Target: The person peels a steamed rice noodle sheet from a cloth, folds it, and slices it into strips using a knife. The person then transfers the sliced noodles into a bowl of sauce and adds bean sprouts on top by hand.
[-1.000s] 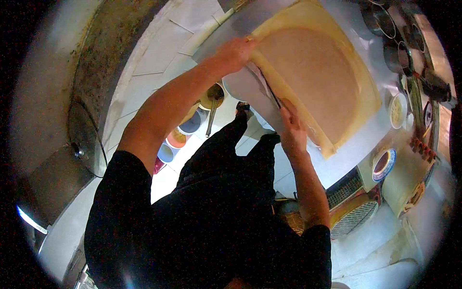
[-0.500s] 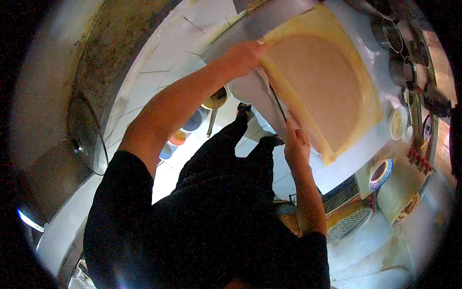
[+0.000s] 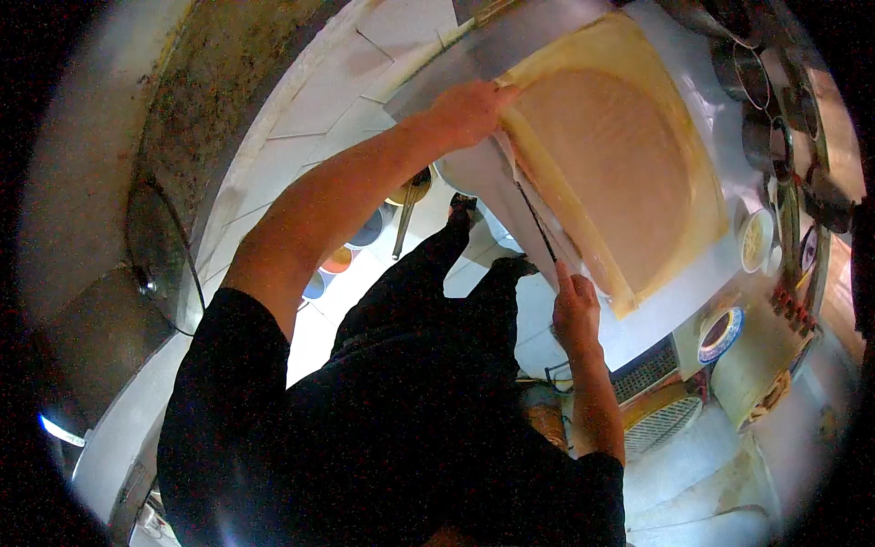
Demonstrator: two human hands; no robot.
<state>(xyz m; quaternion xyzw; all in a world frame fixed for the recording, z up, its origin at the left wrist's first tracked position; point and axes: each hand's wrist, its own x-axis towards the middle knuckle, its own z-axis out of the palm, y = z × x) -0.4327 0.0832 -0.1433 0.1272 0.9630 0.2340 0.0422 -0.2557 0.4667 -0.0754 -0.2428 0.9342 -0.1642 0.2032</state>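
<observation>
At the frame's upper right, a tan sheet (image 3: 620,173) is lying; the left hand (image 3: 472,111) is touching its edge, grip I can't tell, while the right hand (image 3: 576,308) is clasping a thin dark tool (image 3: 536,221).

Bare left arm (image 3: 342,201) reaching forward and inward from a short black fabric sleeve (image 3: 230,351), elbow only slightly bent. Left hand (image 3: 469,111) back-up, farther forward than the right; fingers bunched, exact grip unclear. Bare right forearm (image 3: 597,392) pointing ahead, wrist near straight. Right hand (image 3: 577,308) fingers curled into a closed grip, index finger toward the front. Black-clad torso (image 3: 392,438) below; dark-trousered legs (image 3: 406,283) apart.
</observation>
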